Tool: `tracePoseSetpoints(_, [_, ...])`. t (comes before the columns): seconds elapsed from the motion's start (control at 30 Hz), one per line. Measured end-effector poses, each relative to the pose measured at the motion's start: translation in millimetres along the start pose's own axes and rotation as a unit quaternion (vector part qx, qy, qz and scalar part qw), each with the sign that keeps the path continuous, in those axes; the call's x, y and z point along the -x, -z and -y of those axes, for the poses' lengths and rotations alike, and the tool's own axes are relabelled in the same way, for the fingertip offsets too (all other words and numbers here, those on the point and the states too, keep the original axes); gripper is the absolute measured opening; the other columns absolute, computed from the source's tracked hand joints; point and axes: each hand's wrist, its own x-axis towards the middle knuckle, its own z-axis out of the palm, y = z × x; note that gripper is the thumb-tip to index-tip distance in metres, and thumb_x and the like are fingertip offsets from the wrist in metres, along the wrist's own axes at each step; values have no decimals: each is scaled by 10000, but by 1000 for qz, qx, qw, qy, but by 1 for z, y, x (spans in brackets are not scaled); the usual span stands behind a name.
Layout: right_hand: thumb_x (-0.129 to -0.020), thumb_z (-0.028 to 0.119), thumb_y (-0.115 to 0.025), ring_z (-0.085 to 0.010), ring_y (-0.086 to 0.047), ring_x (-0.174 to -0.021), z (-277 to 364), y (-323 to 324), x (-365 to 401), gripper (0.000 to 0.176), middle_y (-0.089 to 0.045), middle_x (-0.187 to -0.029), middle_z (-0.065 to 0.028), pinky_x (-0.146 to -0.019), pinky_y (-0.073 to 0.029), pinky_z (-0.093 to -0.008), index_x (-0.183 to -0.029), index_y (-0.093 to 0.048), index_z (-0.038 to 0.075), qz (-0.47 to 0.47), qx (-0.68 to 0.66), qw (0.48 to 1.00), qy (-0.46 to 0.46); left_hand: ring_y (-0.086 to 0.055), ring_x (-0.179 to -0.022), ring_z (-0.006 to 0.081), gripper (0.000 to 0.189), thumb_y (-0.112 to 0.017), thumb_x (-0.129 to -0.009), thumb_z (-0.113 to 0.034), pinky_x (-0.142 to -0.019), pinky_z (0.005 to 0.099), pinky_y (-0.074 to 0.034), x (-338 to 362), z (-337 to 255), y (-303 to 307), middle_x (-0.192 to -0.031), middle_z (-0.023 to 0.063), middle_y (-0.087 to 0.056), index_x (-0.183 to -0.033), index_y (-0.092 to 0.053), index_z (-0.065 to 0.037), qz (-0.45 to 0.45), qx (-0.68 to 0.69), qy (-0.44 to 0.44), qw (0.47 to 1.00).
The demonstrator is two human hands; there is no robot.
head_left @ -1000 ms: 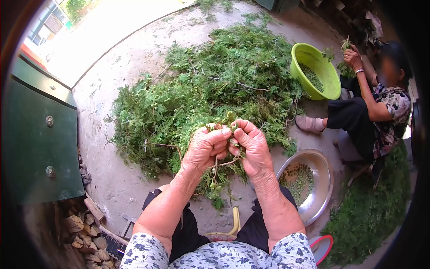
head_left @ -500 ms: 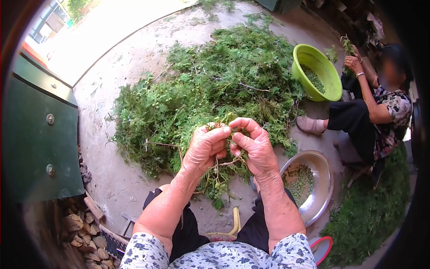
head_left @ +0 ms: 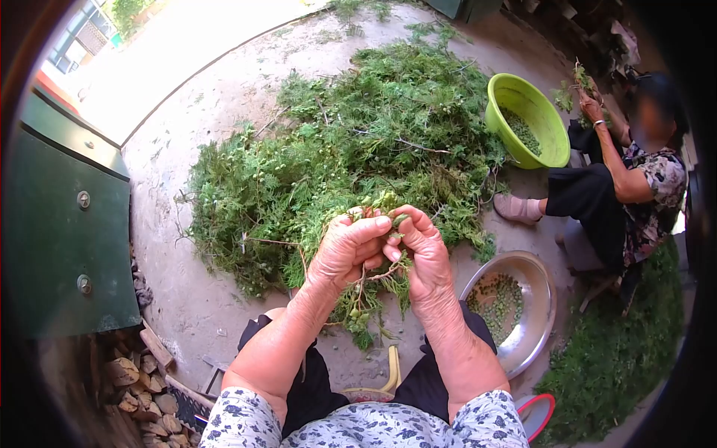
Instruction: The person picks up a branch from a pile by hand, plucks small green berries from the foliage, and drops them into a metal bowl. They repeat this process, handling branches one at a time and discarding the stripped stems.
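Observation:
Between my hands is a green sprig (head_left: 361, 302) with small round green cones, its twigs hanging below my palms. My left hand (head_left: 349, 243) is closed around the stem, thumb and fingers pressed together. My right hand (head_left: 418, 243) is closed beside it, its fingertips pinched at the upper part of the sprig and touching the left fingertips. Behind my hands spreads a large heap of green branches (head_left: 299, 160). A metal basin (head_left: 546, 302) holding green cones stands to the right of my right forearm.
A lime-green tub (head_left: 553, 134) with cones is at the upper right. A seated person (head_left: 635, 179) beside it holds a sprig. More greenery (head_left: 620, 358) lies lower right. Firewood (head_left: 149, 396) and a green metal panel (head_left: 67, 231) are left. A red-rimmed container (head_left: 534, 414) is near my right sleeve.
My right hand has shifted slightly left and down, closer to my left hand, its fingers now more curled in. The other person's hands and sprig have moved a little.

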Motion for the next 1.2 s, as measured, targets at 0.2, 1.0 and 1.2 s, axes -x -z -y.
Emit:
tracePoseSetpoints(0.2, [-860, 75, -550, -170, -533, -729, 29, -11, -5, 128, -573, -914, -110, -530, -434, -265, -966, -559, 3, 6, -53, 998, 35, -321, -395, 20, 105, -647, -809, -125, -368, 196, -274, 4, 1, -3, -528, -83, -411, -867, -575, -77, -40, -13, -28, 999])
tracePoseSetpoints(1.0, [-840, 56, -610, -25, -455, -567, 41, -17, 6, 270, -537, -793, 28, -476, -376, -156, -1108, -596, 28, 19, 384, 921, 63, -364, -463, 15, 139, -674, -784, -158, -418, 190, -287, 2, 10, -1, -578, -71, -485, -865, -651, -48, -61, -105, -101, 987])
tracePoseSetpoints(1.2, [-863, 101, -592, -33, -512, -597, 48, -7, 13, 287, -576, -694, 11, -479, -397, -163, -1130, -570, -3, 4, 336, 941, 28, -368, -472, 16, 163, -677, -782, -159, -425, 187, -288, 1, 15, -16, -602, -68, -488, -893, -650, -42, -65, -109, -101, 987])
